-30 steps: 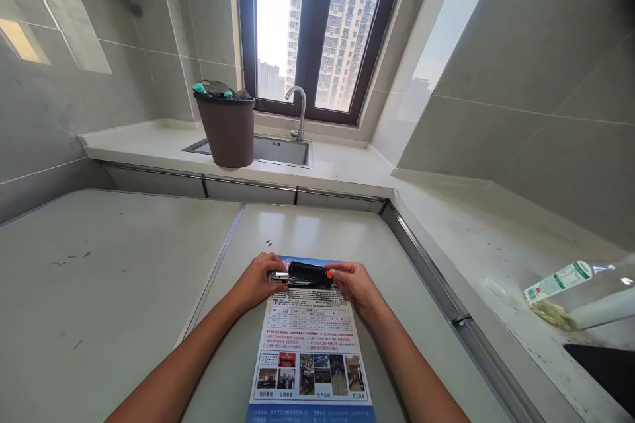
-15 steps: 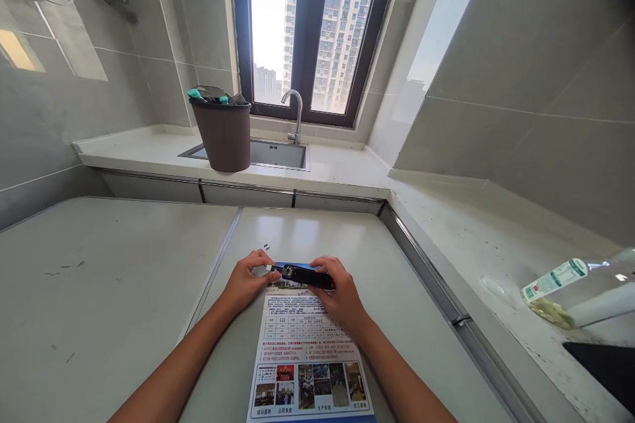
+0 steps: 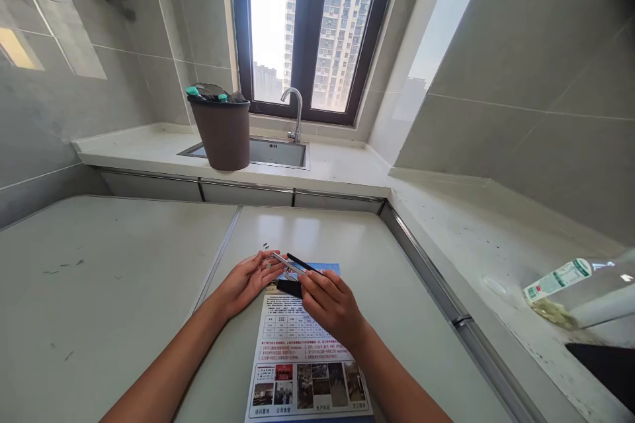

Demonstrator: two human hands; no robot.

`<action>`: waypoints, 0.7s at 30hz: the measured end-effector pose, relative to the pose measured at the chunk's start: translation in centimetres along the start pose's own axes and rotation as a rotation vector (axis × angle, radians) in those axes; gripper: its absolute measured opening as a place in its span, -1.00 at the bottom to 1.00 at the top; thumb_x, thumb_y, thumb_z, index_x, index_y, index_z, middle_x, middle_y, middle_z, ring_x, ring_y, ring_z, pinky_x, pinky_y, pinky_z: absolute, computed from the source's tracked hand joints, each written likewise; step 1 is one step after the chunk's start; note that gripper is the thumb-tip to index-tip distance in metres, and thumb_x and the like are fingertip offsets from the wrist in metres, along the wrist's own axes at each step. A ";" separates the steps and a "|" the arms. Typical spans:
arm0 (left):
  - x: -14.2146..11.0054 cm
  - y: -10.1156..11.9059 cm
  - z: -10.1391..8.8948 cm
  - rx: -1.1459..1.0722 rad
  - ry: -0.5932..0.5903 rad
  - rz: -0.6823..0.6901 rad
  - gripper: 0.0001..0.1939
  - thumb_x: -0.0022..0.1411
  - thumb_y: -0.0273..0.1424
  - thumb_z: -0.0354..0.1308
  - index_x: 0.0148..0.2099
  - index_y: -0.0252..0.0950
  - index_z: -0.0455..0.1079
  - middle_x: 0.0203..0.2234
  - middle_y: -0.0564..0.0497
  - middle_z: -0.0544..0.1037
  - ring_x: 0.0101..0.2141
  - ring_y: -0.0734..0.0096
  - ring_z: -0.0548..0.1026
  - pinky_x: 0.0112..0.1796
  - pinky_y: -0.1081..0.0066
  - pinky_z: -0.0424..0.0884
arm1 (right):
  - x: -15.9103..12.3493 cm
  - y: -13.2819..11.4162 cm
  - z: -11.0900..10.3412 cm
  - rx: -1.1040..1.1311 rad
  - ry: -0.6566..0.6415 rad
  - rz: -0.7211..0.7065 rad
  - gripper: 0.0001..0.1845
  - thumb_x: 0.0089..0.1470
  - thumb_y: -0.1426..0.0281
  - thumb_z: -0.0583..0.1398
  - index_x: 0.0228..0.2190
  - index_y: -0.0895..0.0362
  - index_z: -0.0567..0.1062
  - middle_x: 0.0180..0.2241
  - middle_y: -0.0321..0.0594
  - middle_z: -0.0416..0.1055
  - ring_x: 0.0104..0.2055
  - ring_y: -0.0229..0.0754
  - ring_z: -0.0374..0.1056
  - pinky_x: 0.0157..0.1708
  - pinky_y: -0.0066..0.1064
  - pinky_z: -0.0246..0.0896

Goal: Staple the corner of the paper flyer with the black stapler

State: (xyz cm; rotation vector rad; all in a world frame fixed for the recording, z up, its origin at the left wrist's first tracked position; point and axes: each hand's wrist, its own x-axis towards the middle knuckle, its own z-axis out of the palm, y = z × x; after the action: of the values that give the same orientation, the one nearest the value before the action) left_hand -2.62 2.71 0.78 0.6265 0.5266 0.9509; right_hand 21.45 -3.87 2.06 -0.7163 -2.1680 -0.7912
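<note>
A black stapler (image 3: pixel 292 271) with a metal magazine rail is lifted over the top edge of a printed flyer (image 3: pixel 307 357) that lies on the white countertop (image 3: pixel 124 291). My right hand (image 3: pixel 330 304) is closed around the stapler's black body, tilted up and swung open. My left hand (image 3: pixel 245 281) pinches the shiny metal end at the stapler's left tip. Two tiny loose staples (image 3: pixel 266 246) lie on the counter just beyond my left hand.
A brown bin (image 3: pixel 221 129) stands at the sink's (image 3: pixel 278 152) left edge below the window, with a faucet (image 3: pixel 295 112) behind. A plastic bottle (image 3: pixel 570 287) lies on the right ledge. A metal seam (image 3: pixel 218 258) divides the countertop.
The stapler lay flat across the flyer's top; now it is raised and tilted, its top swung open from the metal rail. My right hand slid over its body; the view shifted slightly.
</note>
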 end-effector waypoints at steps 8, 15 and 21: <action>0.5 0.3 -0.8 0.009 0.174 0.087 -0.69 0.31 -0.65 0.11 0.07 -0.47 0.46 0.06 -0.31 0.55 0.11 0.19 0.52 0.20 0.28 0.42 | -0.9 0.7 0.8 0.285 0.161 0.712 -0.71 0.12 0.61 0.17 -0.17 0.03 0.48 -0.12 -0.20 0.60 -0.07 -0.03 0.47 -0.02 -0.08 0.32; 0.4 0.1 -0.2 0.153 0.089 0.164 -0.80 0.31 -0.32 0.29 -0.16 -0.36 0.46 -0.43 0.06 0.46 -0.56 0.68 0.32 -0.51 0.64 0.35 | -2.2 1.8 2.0 0.651 -0.119 1.251 -0.78 -0.03 0.31 0.35 -0.30 0.07 0.51 -0.34 -0.27 0.58 -0.29 -0.06 0.47 -0.26 -0.28 0.36; -0.5 -0.9 1.0 0.413 -0.174 -0.037 -0.60 0.34 -0.08 0.20 -0.35 -0.31 0.29 -0.60 0.21 0.09 -0.63 0.65 -0.01 -0.62 0.59 -0.06 | -2.6 2.0 3.0 0.635 -0.218 1.208 -0.80 -0.10 0.32 0.35 -0.36 0.07 0.50 -0.43 -0.30 0.53 -0.37 -0.10 0.42 -0.36 -0.34 0.29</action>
State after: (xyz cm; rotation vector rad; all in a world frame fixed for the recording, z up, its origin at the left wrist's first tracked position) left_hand -1.64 1.61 0.92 1.0577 0.5813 0.7476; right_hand 23.10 -1.11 -0.97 -1.5093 -1.5331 0.5834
